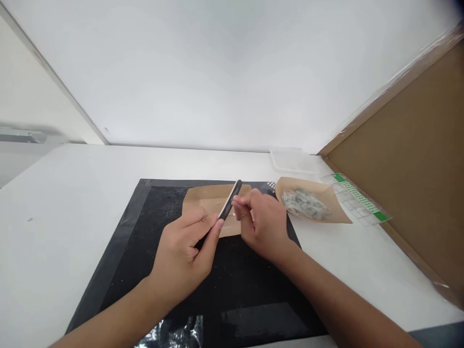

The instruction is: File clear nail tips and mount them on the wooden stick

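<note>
My left hand (188,241) pinches the lower end of a slim dark stick with a pale edge (231,199), which tilts up to the right. My right hand (263,220) has its thumb and forefinger pressed together beside the stick's upper part; anything between those fingertips is too small to name. Beneath both hands lies an open brown paper tray (203,194) with a few tiny pale bits in it. The tray rests on a black mat (232,280).
Right of the mat, a second brown paper tray (339,212) holds many small clear packets (304,203). Beyond it lie a clear compartment case with green labels (360,198) and a translucent lid or tray (293,162). A cardboard panel (409,159) stands at the right. Clear plastic (177,333) lies at the front.
</note>
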Available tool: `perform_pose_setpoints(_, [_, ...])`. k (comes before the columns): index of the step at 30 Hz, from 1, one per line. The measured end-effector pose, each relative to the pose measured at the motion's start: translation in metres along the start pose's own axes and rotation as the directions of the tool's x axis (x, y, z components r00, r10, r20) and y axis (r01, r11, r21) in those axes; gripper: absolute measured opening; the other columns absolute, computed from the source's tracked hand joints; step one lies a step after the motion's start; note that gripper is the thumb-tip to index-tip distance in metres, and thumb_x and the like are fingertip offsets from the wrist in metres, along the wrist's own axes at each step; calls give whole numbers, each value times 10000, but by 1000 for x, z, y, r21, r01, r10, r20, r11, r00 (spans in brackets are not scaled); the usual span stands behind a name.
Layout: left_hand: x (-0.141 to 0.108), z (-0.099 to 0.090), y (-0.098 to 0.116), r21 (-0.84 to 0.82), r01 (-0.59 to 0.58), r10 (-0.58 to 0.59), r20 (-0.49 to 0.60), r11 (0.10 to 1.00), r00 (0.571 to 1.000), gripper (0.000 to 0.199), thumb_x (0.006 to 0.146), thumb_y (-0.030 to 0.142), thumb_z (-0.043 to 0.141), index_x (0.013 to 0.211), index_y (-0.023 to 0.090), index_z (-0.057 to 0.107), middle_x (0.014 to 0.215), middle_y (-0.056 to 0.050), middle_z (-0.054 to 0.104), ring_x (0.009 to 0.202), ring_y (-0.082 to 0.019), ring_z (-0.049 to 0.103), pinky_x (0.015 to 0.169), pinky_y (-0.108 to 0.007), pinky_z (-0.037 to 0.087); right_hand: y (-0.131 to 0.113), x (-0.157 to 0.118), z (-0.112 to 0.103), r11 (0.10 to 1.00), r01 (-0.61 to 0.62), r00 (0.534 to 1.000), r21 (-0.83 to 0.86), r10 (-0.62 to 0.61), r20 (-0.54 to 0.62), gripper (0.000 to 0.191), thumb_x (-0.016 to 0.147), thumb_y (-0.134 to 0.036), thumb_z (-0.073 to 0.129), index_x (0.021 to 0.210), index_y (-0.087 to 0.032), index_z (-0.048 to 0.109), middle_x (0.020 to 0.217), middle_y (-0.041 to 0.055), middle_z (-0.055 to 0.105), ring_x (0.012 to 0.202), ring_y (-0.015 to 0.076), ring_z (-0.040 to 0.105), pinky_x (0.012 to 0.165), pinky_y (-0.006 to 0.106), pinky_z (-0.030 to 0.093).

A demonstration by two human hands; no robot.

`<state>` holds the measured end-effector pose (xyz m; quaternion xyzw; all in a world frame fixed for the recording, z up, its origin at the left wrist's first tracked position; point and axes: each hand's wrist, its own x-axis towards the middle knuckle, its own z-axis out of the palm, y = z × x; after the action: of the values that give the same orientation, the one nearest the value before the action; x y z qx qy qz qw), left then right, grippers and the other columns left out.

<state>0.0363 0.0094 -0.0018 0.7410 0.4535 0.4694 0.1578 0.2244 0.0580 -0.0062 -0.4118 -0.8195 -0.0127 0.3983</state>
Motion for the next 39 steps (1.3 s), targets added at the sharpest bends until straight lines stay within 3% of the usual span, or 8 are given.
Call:
perform_pose_setpoints(6, [3, -2, 2, 3, -27, 27, -40, 1000, 999, 150, 995, 98, 630, 955, 161, 760, 742, 18, 539, 651, -86, 521, 616, -211, 426, 3, -2, -6, 952, -74, 996, 297, 58, 63, 103, 1062, -228, 569, 960, -235, 556, 735, -30, 662, 647, 131, 635, 680, 283, 465])
perform_pose_setpoints(10, [4, -5, 6, 30, -73, 75, -81, 997, 994, 159, 974, 63, 651, 1035, 166, 756, 769, 17, 568, 681, -81, 538, 650, -199, 446, 19, -5, -8, 800, -166, 986, 577, 154, 70, 52, 1075, -266, 559, 1038, -261, 523, 759, -49, 604, 634, 118, 640, 642, 278, 494])
perform_pose_setpoints(14, [4, -5, 7, 46, -83, 88, -117, 995, 989, 165, 958, 41, 664, 1040, 160, 742, 809, 5, 606, 708, -84, 561, 673, -203, 461, 32, -8, -11, 750, -207, 975, 629, 209, 71, 54, 1074, -304, 573, 1069, -265, 536, 742, -43, 637, 626, 125, 633, 615, 276, 485])
perform_pose_setpoints(19, [3, -2, 3, 41, -93, 98, -120, 995, 988, 162, 957, 41, 660, 1029, 162, 741, 790, 6, 591, 694, -90, 555, 657, -214, 459, 46, -1, -26, 836, -221, 975, 502, 206, 86, 116, 1076, -367, 563, 1037, -258, 573, 746, -29, 668, 615, 133, 625, 617, 278, 484])
perform_pose_setpoints(23, [2, -1, 3, 35, -96, 99, -115, 995, 988, 166, 949, 40, 674, 1044, 159, 742, 795, 3, 592, 695, -92, 563, 658, -216, 465, 71, 8, -55, 938, -288, 954, 193, 264, 139, 299, 1050, -471, 589, 857, -241, 593, 705, -10, 682, 607, 151, 614, 615, 292, 446])
perform_pose_setpoints(28, [1, 1, 3, 51, -113, 118, -103, 992, 988, 162, 951, 49, 675, 1048, 159, 743, 803, -4, 606, 690, -96, 575, 663, -218, 478, 112, 9, -91, 886, -423, 896, -192, 440, 59, 293, 1022, -465, 608, 839, -237, 613, 787, 9, 740, 644, 171, 619, 613, 304, 400])
perform_pose_setpoints(35, [0, 3, -1, 73, -96, 102, -79, 993, 992, 164, 964, 64, 662, 1052, 181, 737, 775, -4, 604, 656, -108, 571, 621, -228, 474, 151, -5, -113, 813, -506, 835, -287, 546, 74, 218, 950, -444, 651, 940, -238, 721, 927, 63, 794, 764, 236, 692, 651, 340, 462])
perform_pose_setpoints(39, [0, 4, -2, 79, -93, 99, -74, 993, 992, 154, 965, 79, 669, 1052, 187, 737, 791, -3, 614, 668, -105, 584, 625, -225, 479, 150, -4, -109, 832, -478, 847, -282, 521, 101, 239, 947, -454, 650, 948, -233, 743, 931, 78, 793, 801, 254, 713, 677, 363, 501])
